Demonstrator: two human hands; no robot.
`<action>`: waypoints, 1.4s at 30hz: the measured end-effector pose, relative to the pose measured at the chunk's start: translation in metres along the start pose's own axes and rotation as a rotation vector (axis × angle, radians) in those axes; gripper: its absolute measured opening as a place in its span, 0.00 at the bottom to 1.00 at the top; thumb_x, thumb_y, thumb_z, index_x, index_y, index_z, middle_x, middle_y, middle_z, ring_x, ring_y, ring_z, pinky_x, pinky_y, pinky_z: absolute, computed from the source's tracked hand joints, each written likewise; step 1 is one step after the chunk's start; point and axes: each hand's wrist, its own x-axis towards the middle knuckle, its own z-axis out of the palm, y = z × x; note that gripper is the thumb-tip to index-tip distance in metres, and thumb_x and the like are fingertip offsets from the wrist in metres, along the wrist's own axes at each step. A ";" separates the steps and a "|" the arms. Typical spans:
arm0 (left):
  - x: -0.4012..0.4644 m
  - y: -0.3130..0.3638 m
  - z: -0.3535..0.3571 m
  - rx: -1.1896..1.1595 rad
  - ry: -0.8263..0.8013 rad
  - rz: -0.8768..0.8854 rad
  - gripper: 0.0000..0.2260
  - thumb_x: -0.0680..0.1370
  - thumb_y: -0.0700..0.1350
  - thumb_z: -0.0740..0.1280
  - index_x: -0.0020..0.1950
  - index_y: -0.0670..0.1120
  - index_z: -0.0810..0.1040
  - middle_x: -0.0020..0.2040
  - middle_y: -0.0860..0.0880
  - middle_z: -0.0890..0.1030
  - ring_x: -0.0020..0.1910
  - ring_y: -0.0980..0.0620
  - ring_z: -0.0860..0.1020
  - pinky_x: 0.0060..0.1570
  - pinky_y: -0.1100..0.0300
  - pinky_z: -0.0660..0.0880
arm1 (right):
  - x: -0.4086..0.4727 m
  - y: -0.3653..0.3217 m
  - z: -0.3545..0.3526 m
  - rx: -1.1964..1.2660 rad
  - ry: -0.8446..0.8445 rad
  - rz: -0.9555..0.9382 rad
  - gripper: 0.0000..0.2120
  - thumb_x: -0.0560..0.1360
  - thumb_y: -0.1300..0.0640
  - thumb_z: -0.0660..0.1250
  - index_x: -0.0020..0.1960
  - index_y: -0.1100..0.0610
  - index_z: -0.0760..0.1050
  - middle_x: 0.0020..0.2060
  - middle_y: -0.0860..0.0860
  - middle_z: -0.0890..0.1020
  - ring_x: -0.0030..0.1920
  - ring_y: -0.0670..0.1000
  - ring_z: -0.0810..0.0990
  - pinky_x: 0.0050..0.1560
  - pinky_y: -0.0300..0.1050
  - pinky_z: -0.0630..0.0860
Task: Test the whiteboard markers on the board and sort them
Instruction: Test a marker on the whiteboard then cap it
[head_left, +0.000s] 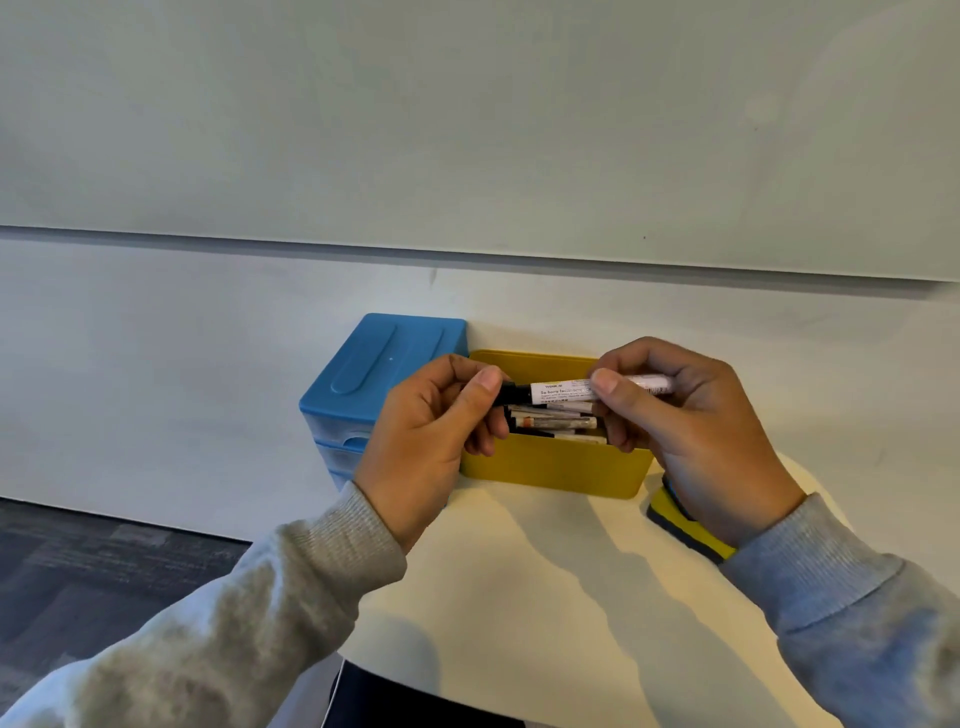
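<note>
Both hands are holding one marker (563, 391) level above the yellow bin (556, 470), its long axis running left-right. The left hand (431, 441) is pinching the black cap end while the right hand (691, 431) is gripping the barrel, so the cap is probably pulling off leftward.

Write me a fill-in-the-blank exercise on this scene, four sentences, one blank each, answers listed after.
1. Both hands hold one white-barrelled marker above the open ____ plastic bin.
2. The left hand pinches the marker's ____ cap.
3. The right hand grips the marker's ____.
4. The blue plastic drawer unit stands to the ____ of the bin.

Missing words: yellow; black; barrel; left
</note>
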 end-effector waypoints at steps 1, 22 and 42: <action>-0.001 0.000 0.001 0.038 0.005 0.022 0.15 0.77 0.52 0.62 0.52 0.41 0.79 0.34 0.50 0.81 0.32 0.55 0.76 0.34 0.64 0.76 | -0.001 0.000 0.002 -0.044 -0.023 -0.017 0.07 0.76 0.57 0.69 0.48 0.61 0.81 0.33 0.60 0.78 0.31 0.51 0.73 0.32 0.41 0.71; -0.007 -0.003 0.010 -0.064 -0.016 -0.130 0.22 0.79 0.51 0.63 0.48 0.30 0.70 0.29 0.50 0.69 0.27 0.55 0.64 0.28 0.61 0.60 | -0.003 0.000 -0.008 -0.555 -0.278 -0.310 0.04 0.80 0.57 0.69 0.54 0.50 0.80 0.44 0.46 0.82 0.44 0.50 0.78 0.41 0.45 0.74; -0.018 0.002 0.012 0.288 0.077 0.156 0.14 0.80 0.54 0.56 0.37 0.52 0.74 0.28 0.60 0.75 0.29 0.60 0.73 0.29 0.72 0.66 | -0.015 0.011 0.020 -0.269 -0.387 -0.082 0.05 0.78 0.53 0.67 0.44 0.51 0.78 0.33 0.41 0.75 0.33 0.42 0.72 0.36 0.28 0.65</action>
